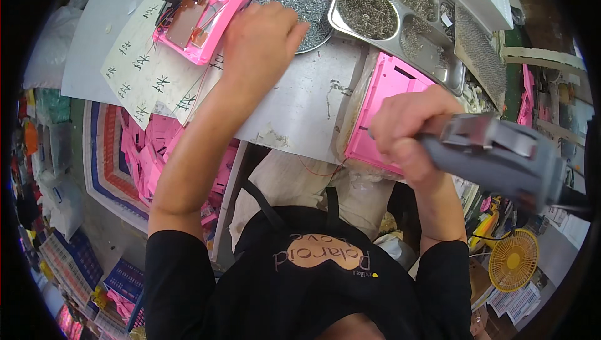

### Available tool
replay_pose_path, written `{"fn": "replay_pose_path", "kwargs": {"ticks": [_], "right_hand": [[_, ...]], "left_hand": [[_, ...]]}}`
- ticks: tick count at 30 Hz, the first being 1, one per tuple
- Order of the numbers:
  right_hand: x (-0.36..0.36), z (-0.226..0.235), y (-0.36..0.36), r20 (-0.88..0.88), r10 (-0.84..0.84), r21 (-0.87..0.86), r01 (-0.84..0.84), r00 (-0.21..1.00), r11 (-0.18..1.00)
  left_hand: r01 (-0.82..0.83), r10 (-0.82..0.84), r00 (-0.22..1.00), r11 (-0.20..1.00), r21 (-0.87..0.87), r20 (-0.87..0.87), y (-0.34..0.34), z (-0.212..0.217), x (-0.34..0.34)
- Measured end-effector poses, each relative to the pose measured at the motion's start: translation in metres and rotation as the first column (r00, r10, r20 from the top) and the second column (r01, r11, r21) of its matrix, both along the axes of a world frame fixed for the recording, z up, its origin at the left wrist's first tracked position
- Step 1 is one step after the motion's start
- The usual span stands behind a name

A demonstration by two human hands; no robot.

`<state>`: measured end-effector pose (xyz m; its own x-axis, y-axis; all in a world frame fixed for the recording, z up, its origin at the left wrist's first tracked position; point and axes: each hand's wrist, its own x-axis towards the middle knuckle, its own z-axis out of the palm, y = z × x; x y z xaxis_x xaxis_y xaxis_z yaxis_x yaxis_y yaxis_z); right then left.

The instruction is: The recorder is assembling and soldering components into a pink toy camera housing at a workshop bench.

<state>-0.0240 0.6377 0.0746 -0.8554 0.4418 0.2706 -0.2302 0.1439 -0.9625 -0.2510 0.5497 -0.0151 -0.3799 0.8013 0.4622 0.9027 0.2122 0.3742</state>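
My left hand [260,43] is closed, knuckles up, between a pink plastic housing and a round metal dish [332,11] of small silver screws. Its fingertips are hidden, and I cannot make out what they hold. The open pink housing [216,24], with a brown board and thin wires inside, lies at its left. My right hand [413,130] is wrapped round a grey, slightly blurred power screwdriver [494,158], whose body points right. Beneath that hand a flat pink plastic panel [391,111] lies at the table's front edge.
A metal compartment tray [400,43] with small metal parts stands at the back right. Marked paper sheets [134,71] lie on the grey table [300,99]. Below left is a striped basket [94,152] of pink parts; below right, a yellow fan [513,260].
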Motion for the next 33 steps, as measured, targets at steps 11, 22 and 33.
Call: {"fn": "replay_pose_path", "kwargs": {"ticks": [11, 22, 33], "right_hand": [[0.012, 0.038, 0.007, -0.259, 0.118, -0.137, -0.157, 0.959, 0.978], [0.03, 0.027, -0.013, -0.2, 0.031, -0.293, -0.09, 0.979, 0.952], [0.032, 0.014, -0.025, -0.134, 0.044, -0.309, -0.084, 0.99, 0.947]], "left_hand": [[0.384, -0.431, 0.775, 0.902, 0.197, 0.462, -0.049, 0.032, 0.104], [0.576, -0.554, 0.725, 0.813, 0.082, 0.409, -0.047, 0.049, 0.095], [0.617, -0.58, 0.681, 0.783, 0.077, 0.446, -0.049, 0.027, 0.1]]}}
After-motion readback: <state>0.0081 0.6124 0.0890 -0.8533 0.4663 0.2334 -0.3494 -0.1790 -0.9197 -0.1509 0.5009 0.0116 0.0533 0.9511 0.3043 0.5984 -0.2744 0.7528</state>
